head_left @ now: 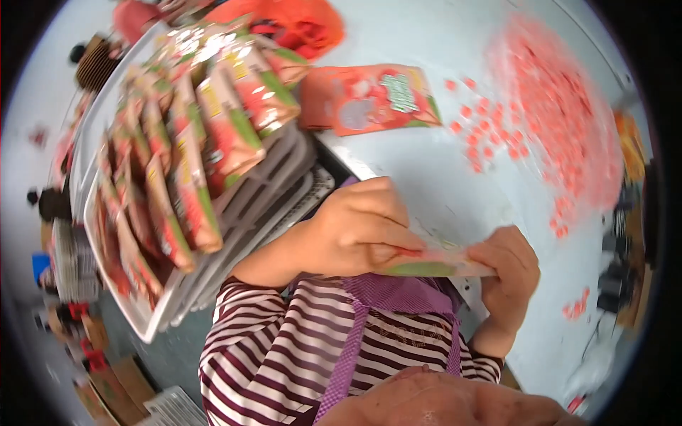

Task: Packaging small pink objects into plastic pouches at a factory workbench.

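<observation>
Close to my body, a pink and green pouch (435, 267) is stretched sideways between my hands, seen nearly edge-on. My left hand (364, 226) is closed on its left end, with the fingers curled over the upper edge. At the other end my right hand (510, 268) pinches the pouch between thumb and fingers. What is inside the pouch cannot be seen. Beyond my hands, a stack of flat red printed pouches (323, 99) lies on the white table (455, 192). Small round red pieces (490, 135) are scattered to its right.
A large clear plastic bag (568, 135) of red pieces lies at the right. On the left, a white crate (135, 312) full of pouches rests on stacked crates (273, 192). An orange-red bag (320, 25) sits at the back. Cardboard boxes (124, 383) stand at lower left.
</observation>
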Tool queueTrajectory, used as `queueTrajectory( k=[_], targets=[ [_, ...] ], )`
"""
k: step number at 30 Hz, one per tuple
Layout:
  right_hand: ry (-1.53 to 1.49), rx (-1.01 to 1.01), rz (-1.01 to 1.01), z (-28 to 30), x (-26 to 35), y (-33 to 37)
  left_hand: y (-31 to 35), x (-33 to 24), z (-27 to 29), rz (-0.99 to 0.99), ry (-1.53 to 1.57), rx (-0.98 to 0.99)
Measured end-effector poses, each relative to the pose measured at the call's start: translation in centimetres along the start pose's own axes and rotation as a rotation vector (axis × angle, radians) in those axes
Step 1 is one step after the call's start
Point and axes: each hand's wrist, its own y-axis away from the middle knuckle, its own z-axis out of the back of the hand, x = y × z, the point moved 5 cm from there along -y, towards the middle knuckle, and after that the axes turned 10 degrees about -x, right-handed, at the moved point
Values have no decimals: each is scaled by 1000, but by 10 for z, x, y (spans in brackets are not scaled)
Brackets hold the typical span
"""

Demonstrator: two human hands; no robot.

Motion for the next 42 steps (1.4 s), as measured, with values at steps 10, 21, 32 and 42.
queueTrajectory(
  k=[10, 21, 32, 42],
  targets=[
    [-589, -255, -54, -11, -35, -14, 43, -45, 35, 520, 128, -112],
    [-410, -254, -137, -7, -86, -15, 113, -230, 248, 10, -1823, -905],
    [-476, -140, -221, -44, -90, -17, 281, -231, 218, 1206, -1239, -1268],
    [-446, -10, -286, -68, -94, -10, 359, -244, 361, 897, -1007, -1302]
  ],
)
